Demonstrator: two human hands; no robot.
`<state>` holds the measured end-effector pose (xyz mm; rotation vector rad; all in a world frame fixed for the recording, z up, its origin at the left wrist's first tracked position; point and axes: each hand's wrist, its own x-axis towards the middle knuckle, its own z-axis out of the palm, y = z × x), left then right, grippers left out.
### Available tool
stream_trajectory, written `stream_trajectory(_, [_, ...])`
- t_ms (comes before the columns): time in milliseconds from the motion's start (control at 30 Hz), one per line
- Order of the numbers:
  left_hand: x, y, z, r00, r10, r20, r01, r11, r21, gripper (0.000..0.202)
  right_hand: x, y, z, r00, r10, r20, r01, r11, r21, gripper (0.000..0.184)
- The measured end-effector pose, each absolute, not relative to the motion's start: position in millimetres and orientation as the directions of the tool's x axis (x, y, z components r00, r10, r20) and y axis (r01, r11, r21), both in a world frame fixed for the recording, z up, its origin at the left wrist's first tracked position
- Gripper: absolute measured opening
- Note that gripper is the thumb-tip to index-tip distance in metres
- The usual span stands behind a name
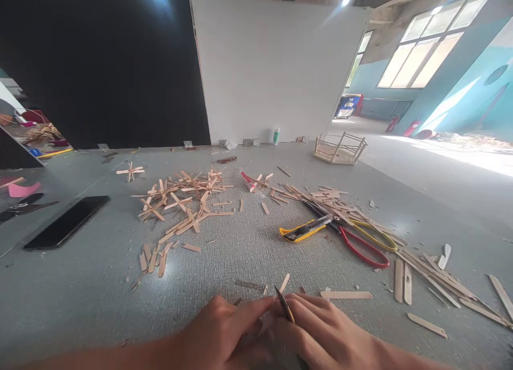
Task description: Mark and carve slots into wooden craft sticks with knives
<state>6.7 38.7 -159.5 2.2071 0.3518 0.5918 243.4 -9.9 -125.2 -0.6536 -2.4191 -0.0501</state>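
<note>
My two hands meet at the bottom middle of the head view. My right hand [324, 324] is closed around a craft knife [285, 307], whose narrow dark blade points up and away. Beside the blade, the pale end of a wooden craft stick [284, 282] sticks out between the hands. The fingers of my left hand [228, 324] are pressed together at the stick's lower part, which is mostly hidden. Just beyond my right knuckles lies another wooden craft stick [347, 295], flat on the table.
Joined stick pieces [192, 191] are heaped left of centre. A yellow box cutter [306, 229] and red-and-yellow-handled scissors [363, 247] lie by loose sticks at right. A phone [68, 222] rests at left. A small stick frame [340, 149] and a bottle [276, 136] stand near the white panel [276, 65].
</note>
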Motion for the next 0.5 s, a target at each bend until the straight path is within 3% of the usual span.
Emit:
stream_trajectory(167, [7,40,-155,0.862,0.426,0.275,0.081,-0.652,0.754,0.042,242,-12,-119,-0.683,0.505,0.528,0.483,0.854,-0.192,0.036])
stream_trajectory(500, [9,34,-141,0.862,0.456,0.220,0.113,-0.596,0.795,0.049,242,-11,-122,-0.701,0.523,0.484,0.482,0.848,-0.219,0.041])
